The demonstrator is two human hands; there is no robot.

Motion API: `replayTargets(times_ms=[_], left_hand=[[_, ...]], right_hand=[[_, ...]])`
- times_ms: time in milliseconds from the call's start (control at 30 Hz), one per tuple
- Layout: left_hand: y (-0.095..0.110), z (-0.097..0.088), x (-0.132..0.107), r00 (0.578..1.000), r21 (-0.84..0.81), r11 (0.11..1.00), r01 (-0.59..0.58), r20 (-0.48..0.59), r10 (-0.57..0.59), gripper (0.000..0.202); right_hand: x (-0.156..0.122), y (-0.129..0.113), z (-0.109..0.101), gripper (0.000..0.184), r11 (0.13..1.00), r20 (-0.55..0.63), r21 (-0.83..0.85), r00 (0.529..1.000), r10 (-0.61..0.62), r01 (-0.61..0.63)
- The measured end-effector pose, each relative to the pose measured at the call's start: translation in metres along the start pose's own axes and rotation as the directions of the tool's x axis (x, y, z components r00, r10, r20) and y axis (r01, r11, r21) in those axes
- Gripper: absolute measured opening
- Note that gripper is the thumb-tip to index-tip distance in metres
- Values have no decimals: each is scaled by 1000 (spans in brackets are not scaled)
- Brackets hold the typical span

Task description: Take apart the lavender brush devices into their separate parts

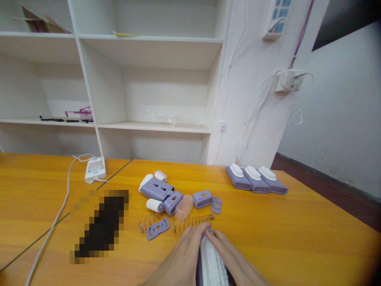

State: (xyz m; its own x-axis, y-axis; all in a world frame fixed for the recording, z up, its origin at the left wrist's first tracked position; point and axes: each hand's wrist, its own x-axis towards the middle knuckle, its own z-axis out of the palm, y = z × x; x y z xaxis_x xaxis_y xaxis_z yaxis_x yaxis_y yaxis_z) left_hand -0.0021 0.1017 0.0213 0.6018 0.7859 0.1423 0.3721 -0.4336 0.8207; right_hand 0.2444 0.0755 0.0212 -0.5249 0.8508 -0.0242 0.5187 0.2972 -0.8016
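Note:
At the bottom middle, my left hand (pixel 189 250) and my right hand (pixel 228 254) come together with fingertips nearly meeting, closed around a long piece with a white ribbed surface (pixel 212 262). Its sides are dark, and a bit of purple shows at its far end under the fingers; the rest is covered. Just beyond the hands lie a coil spring (pixel 193 221) and a second spring (pixel 146 223). A flat purple slotted plate (pixel 157 228) rests beside them. Farther back are a purple housing (pixel 157 188), a white roller-shaped piece (pixel 154 205) and a purple end cap (pixel 173 202).
A clear oval cover (pixel 183 206), a purple block (pixel 203 198) and a small purple bracket (pixel 216 205) lie nearby. Three purple units with white tops (pixel 253 173) stand back right. Left are a power strip (pixel 95 170), its cable (pixel 68 186) and a blurred-out dark patch (pixel 102 226).

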Motion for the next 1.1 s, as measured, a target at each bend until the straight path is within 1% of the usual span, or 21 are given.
replayTargets(times_ms=[100, 200, 333, 433, 533, 600, 633, 667, 700, 733, 767, 833, 900, 1000, 1067, 1100], left_hand=[[3, -2, -1, 1000, 0, 1000, -10, -7, 10, 102], [4, -4, -3, 1000, 15, 1000, -27, 1, 27, 100], [8, -4, -8, 998, 35, 998, -60, -9, 60, 112], [15, -5, -11, 999, 73, 996, -45, -21, 46, 116], [23, -5, -12, 999, 108, 994, -17, -34, 21, 114], [29, -5, -11, 998, 131, 991, -25, -55, 33, 111], [31, -5, -11, 997, 142, 989, -32, -70, 43, 109], [33, -4, -11, 995, 151, 988, -40, -84, 53, 109], [35, -4, -11, 993, 156, 987, -44, -98, 60, 109], [35, -3, -12, 992, 158, 987, -40, -110, 58, 112], [35, -2, -14, 992, 155, 988, -28, -119, 47, 116], [32, -1, -17, 993, 132, 991, 4, -119, 12, 123], [28, -1, -21, 996, 92, 996, 11, -87, -3, 127], [21, -4, -24, 998, 54, 997, -60, 5, 60, 126], [18, -5, -25, 994, 48, 994, -100, 47, 98, 127], [17, -5, -26, 993, 42, 993, -110, 52, 108, 127]], right_hand=[[4, -3, 2, 90, 1000, 31, -17, 999, 19, -19], [5, -10, 2, 91, 996, 59, -78, 997, 54, -50], [0, -15, 5, 93, 979, 75, -193, 993, 89, -74], [-4, -8, 14, 92, 978, 39, -206, 999, 33, -24], [-7, -6, 22, 92, 980, -81, -196, 995, -55, 38], [-8, -16, 21, 91, 968, -82, -249, 995, -50, 28], [-9, -25, 18, 90, 955, -35, -295, 999, -25, 14], [-9, -35, 13, 88, 936, 52, -353, 998, 30, -10], [-10, -45, 8, 87, 915, 64, -401, 995, 70, -38], [-11, -54, 4, 87, 899, 66, -435, 994, 85, -48], [-11, -61, 0, 87, 894, 73, -444, 992, 101, -59], [-13, -65, -3, 88, 911, 71, -406, 991, 112, -74], [-15, -58, -2, 90, 950, 55, -300, 992, 110, -89], [-18, -38, 3, 94, 986, -17, -142, 996, 86, -87], [-19, -30, 4, 96, 992, -60, -105, 996, 63, -69], [-19, -28, 4, 97, 993, -74, -100, 996, 58, -65]])
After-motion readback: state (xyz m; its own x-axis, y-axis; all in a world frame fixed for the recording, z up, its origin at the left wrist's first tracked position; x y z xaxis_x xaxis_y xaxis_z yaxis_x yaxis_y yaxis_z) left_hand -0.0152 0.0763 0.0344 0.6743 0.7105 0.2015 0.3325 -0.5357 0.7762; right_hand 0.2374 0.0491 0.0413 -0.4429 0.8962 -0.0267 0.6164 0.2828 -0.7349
